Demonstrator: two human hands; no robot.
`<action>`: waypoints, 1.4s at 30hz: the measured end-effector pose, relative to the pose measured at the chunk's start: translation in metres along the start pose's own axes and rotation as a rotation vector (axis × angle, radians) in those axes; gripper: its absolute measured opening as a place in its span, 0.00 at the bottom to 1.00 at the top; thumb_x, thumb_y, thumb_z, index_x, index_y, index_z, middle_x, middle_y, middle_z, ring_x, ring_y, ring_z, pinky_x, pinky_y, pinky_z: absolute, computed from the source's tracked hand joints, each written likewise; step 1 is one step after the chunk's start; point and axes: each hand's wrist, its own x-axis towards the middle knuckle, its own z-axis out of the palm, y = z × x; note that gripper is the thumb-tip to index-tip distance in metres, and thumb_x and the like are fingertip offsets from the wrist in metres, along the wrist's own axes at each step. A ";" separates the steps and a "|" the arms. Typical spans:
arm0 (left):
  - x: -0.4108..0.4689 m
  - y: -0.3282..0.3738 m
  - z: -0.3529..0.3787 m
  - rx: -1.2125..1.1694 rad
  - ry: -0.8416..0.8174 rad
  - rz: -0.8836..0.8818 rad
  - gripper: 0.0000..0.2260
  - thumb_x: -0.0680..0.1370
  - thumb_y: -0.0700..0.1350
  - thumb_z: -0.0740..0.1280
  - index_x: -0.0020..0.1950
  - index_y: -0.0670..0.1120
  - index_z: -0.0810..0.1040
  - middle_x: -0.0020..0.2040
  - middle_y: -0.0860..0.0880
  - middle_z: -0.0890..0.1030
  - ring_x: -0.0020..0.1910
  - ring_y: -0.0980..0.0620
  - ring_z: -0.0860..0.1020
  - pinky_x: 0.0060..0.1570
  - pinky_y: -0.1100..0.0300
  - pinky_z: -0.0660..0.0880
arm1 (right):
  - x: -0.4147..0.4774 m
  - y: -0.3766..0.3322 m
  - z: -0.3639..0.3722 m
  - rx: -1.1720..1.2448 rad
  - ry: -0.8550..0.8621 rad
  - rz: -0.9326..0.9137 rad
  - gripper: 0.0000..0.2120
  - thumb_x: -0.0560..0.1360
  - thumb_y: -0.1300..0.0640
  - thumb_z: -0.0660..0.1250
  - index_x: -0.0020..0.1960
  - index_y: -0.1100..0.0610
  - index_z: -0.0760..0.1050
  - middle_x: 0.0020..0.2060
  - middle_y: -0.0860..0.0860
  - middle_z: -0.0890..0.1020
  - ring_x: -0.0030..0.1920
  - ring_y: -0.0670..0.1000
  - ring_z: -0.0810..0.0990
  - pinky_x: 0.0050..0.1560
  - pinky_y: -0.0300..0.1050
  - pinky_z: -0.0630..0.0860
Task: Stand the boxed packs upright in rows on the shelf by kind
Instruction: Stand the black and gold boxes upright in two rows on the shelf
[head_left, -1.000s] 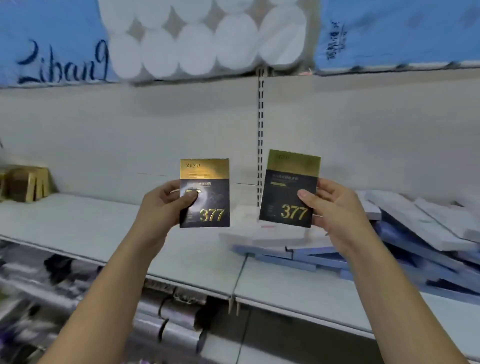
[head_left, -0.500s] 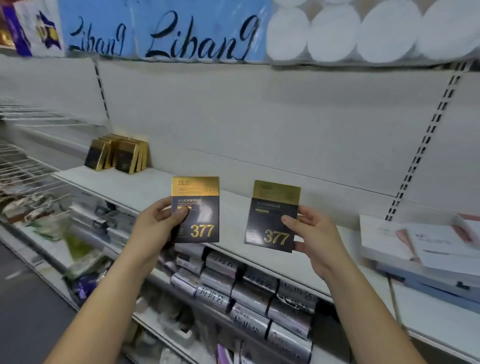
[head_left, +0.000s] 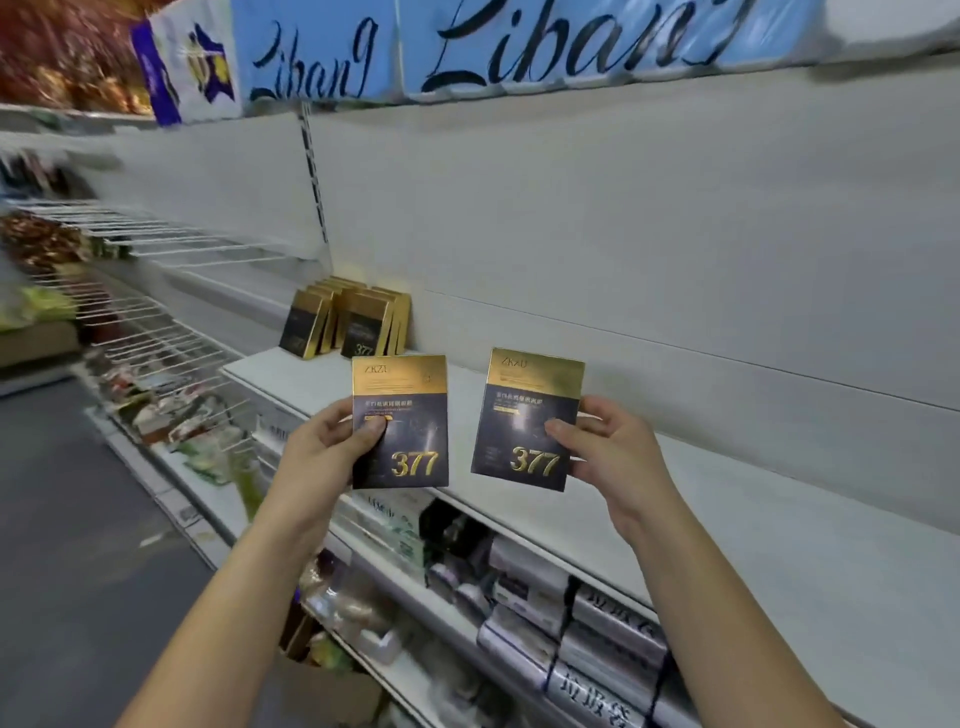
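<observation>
My left hand grips a black-and-gold "377" boxed pack by its left edge, held upright in front of the white shelf. My right hand grips a second identical "377" pack by its right edge, tilted slightly. Both packs hang side by side in the air, just in front of the shelf edge. At the shelf's far left end, two short rows of the same black-and-gold packs stand upright against the back panel.
Blue "Libang" packs fill the shelf above. Silver rolled packs and other goods crowd the shelf below. Wire racks with packaged goods extend to the left. The grey aisle floor lies at lower left.
The view has swung left along the shelf and closer to the standing black-and-gold rows. The flat pile of white and blue boxes has left the view. Both hands still hold their packs.
</observation>
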 end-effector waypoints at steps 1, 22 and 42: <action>0.016 -0.001 -0.004 0.009 -0.005 -0.014 0.09 0.80 0.40 0.70 0.58 0.50 0.83 0.52 0.47 0.88 0.49 0.46 0.87 0.47 0.52 0.81 | 0.015 0.002 0.012 0.011 0.010 0.007 0.14 0.75 0.68 0.72 0.59 0.58 0.81 0.45 0.55 0.88 0.43 0.54 0.87 0.51 0.59 0.83; 0.298 -0.051 -0.146 -0.048 -0.292 -0.105 0.12 0.78 0.42 0.72 0.60 0.49 0.81 0.53 0.48 0.88 0.48 0.47 0.88 0.42 0.56 0.82 | 0.202 0.078 0.237 -0.133 0.267 0.006 0.12 0.76 0.64 0.72 0.49 0.47 0.85 0.46 0.47 0.88 0.49 0.54 0.87 0.52 0.56 0.84; 0.390 -0.067 -0.222 -0.142 -0.657 -0.214 0.21 0.72 0.47 0.74 0.66 0.51 0.79 0.56 0.49 0.87 0.54 0.50 0.86 0.44 0.62 0.83 | 0.276 0.114 0.369 -0.615 0.669 -0.007 0.18 0.73 0.49 0.78 0.62 0.47 0.82 0.46 0.41 0.84 0.46 0.44 0.83 0.47 0.39 0.82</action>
